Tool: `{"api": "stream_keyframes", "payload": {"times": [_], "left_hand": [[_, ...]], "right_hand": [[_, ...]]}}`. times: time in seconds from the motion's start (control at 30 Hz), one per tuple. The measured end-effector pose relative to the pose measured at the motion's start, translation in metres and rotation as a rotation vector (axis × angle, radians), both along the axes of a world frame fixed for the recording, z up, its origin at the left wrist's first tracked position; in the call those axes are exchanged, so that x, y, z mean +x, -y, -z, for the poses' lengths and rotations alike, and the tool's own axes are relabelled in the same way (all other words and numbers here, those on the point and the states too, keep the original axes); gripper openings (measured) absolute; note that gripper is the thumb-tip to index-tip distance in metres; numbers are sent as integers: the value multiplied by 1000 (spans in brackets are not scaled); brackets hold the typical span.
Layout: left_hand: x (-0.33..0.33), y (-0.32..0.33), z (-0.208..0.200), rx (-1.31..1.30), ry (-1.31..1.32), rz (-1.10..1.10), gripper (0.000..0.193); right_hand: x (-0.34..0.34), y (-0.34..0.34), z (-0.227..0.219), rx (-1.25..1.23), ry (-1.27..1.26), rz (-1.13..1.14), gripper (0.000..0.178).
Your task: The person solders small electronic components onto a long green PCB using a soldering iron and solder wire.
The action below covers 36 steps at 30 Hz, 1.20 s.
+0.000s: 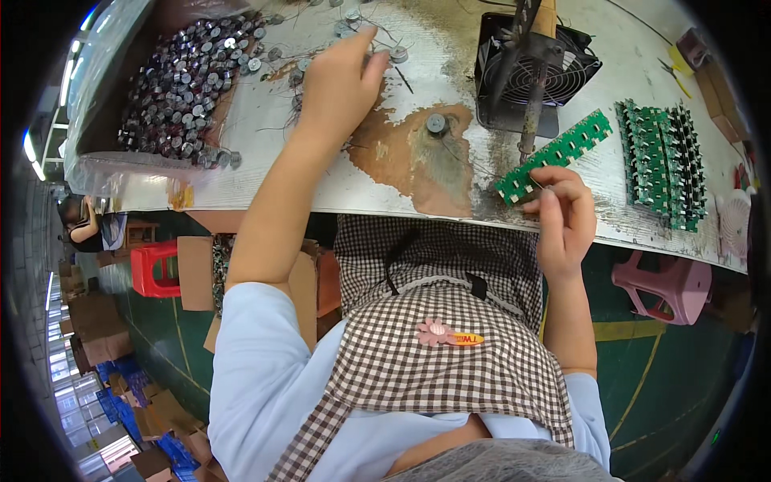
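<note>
My left hand (341, 84) reaches over the far left of the bench, index finger stretched out and thumb apart from it. Small round metal parts with thin wire leads (398, 55) lie around its fingertips, and I see nothing held in it. My right hand (568, 213) is at the bench's front edge, thumb and fingers drawn together on a thin wire, mostly hidden by the fingers. They are by the lower end of a long green circuit board (562, 153), which lies slantwise. One round metal part (437, 124) sits left of the board, its leads trailing toward it.
A plastic-lined box (120, 161) of round metal parts stands at the left. Behind the board are a black fan (554, 68) and an upright metal rod (532, 104). Stacked green boards (662, 165) and yellow-handled pliers (676, 79) lie at the right. Stools stand below.
</note>
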State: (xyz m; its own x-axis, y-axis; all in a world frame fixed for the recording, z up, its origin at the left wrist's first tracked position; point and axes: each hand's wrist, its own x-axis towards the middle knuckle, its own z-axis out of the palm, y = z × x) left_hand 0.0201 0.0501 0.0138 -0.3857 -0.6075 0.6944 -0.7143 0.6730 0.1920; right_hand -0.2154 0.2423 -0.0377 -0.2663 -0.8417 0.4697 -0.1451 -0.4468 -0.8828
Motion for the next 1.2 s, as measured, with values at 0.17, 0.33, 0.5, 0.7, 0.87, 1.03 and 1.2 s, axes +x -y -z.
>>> {"api": "stream_keyframes", "payload": {"times": [0.17,0.33,0.5,0.7,0.87,1.03,1.2], "left_hand": [[-4,-23,-7,-183,-315,72,42],[-27,-95,-13,877,-964,484,59],[-39,-120,9,1493,-1075,511,13],[-51,-120,11,1519,-960,471,13],[-60,-127,17,905,-622,405,9],[-71,-129,19,917,-655,407,8],[-76,-128,16,1105,-763,385,8]], "right_hand": [[-2,7,-7,-44,-334,103,6],[4,5,-5,-58,-310,123,8],[7,1,-8,-55,-158,-1,11],[6,5,-10,-125,-329,46,9],[9,3,-11,-109,-312,61,9],[5,7,-12,-188,-305,90,10],[3,1,-14,-131,-294,13,5]]}}
